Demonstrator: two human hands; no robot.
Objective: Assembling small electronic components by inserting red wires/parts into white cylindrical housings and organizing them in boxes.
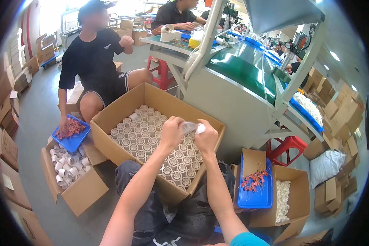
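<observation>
Above a large open cardboard box (160, 91) in front of my knees, my two hands work close together. My left hand (171, 133) is closed on a small translucent whitish piece (188, 127) that spans the gap toward the other hand. A small white part (200, 128) shows at the fingertips of my right hand (206, 138), which is also closed. The exact kind of these pieces is too small and blurred to tell. Below my hands, rows of round white plastic parts (142, 135) stand upright in the box, packed side by side.
On the right, a blue tray (244, 203) holds red parts with wires, beside a box of small white pieces (283, 201). At left, a seated person (92, 61) reaches into another blue tray (71, 145) above a box of white cylinders (67, 170). A green conveyor (242, 69) stands ahead.
</observation>
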